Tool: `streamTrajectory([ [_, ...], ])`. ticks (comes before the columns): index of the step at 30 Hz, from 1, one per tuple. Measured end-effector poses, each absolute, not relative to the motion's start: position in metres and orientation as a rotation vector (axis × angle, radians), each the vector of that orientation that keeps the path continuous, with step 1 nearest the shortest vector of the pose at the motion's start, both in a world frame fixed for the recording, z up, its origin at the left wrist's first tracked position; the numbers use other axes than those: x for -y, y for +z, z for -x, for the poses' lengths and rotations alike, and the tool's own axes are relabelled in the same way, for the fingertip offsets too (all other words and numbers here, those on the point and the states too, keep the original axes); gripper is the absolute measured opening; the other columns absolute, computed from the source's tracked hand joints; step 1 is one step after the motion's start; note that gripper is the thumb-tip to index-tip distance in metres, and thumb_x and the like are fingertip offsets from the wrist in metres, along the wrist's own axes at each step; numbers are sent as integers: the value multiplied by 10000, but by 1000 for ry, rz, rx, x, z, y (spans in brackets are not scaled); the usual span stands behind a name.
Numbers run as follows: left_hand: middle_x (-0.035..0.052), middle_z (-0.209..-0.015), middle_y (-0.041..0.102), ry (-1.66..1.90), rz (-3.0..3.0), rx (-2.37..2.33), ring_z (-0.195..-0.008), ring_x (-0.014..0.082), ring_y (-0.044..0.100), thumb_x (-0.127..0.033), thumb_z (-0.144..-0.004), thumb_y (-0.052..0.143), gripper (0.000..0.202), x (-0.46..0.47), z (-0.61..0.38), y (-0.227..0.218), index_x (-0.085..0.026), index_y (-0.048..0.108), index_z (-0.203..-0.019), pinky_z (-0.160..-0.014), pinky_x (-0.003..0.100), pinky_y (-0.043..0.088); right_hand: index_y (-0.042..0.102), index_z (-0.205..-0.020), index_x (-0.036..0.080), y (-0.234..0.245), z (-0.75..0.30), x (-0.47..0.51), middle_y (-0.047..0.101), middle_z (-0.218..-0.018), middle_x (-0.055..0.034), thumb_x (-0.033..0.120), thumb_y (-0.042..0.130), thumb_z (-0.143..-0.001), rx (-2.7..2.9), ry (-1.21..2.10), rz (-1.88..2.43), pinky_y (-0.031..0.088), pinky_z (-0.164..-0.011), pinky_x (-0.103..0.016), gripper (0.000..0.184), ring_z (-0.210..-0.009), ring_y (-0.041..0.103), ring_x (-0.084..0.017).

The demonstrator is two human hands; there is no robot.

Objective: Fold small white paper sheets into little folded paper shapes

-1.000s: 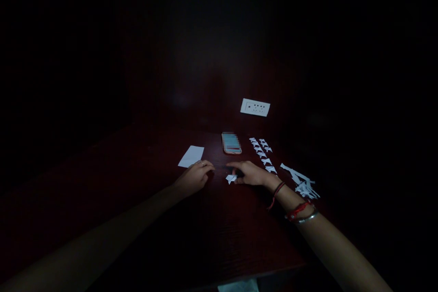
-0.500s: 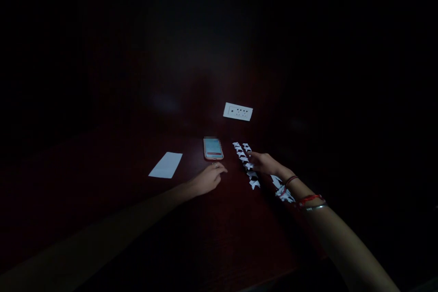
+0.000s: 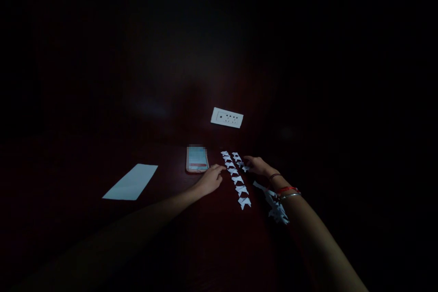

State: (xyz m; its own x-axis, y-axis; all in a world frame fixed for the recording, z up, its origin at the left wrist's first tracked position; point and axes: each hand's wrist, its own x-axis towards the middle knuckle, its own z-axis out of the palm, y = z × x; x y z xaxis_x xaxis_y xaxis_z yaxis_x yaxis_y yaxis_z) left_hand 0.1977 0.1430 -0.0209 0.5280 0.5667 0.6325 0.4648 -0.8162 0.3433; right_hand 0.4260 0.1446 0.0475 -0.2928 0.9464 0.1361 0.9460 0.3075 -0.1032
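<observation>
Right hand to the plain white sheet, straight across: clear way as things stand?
Probably not straight across: the longer row of folded papers and the left hand lie between the right hand and the plain white sheet. Lifting over both looks possible.

From far away, through my camera, I see a very dark indoor room, and I can't tell if it is in a home or an office. I know it is indoors because a white socket plate (image 3: pixel 227 117) with little plug holes is on the dark red wall (image 3: pixel 191 89) behind a dark red table (image 3: pixel 236 248). The table looks like a desk to me, with a phone (image 3: pixel 197 159), a white sheet of paper (image 3: pixel 130 182) and small paper shapes (image 3: pixel 237 179) on it.
</observation>
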Motion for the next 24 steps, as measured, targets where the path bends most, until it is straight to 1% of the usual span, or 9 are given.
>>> streamTrajectory([
  [4, 49, -935, 526, 1151, -2632, -870, -892, 159, 487, -48, -688, 386, 346, -149, -198, -25, -149, 496, -1001, -815, 264, 377, 398, -1165, 168, 40, -426, -159, 599, -892, -29, 100, 575, -604, 2419, 51, 1755, 406, -691, -193, 592, -787, 552, -119],
  [10, 52, -939, 517, 1128, -2630, -874, -897, 157, 481, -50, -694, 386, 338, -153, -200, -30, -140, 493, -1002, -824, 256, 367, 418, -1152, 188, 31, -429, -170, 610, -842, -11, 88, 595, -577, 2432, 131, 1789, 406, -659, -181, 610, -739, 553, -114],
  [14, 46, -930, 519, 1123, -2629, -872, -887, 153, 486, -50, -695, 385, 333, -153, -200, -29, -149, 497, -992, -810, 252, 377, 400, -1167, 192, 29, -429, -171, 603, -875, -16, 77, 583, -583, 2432, 137, 1803, 404, -669, -181, 622, -761, 549, -116],
  [18, 47, -928, 522, 1124, -2627, -872, -888, 156, 488, -51, -692, 386, 324, -151, -200, -27, -149, 506, -976, -802, 254, 384, 416, -1152, 209, 31, -428, -170, 603, -881, -8, 72, 591, -568, 2447, 127, 1806, 404, -667, -178, 625, -765, 547, -118],
  [24, 50, -931, 520, 1138, -2634, -850, -894, 161, 485, -40, -675, 386, 336, -145, -200, -23, -144, 516, -967, -831, 275, 373, 404, -1161, 172, 42, -431, -162, 598, -883, -26, 56, 584, -558, 2447, 64, 1802, 410, -643, -171, 641, -752, 546, -121],
])
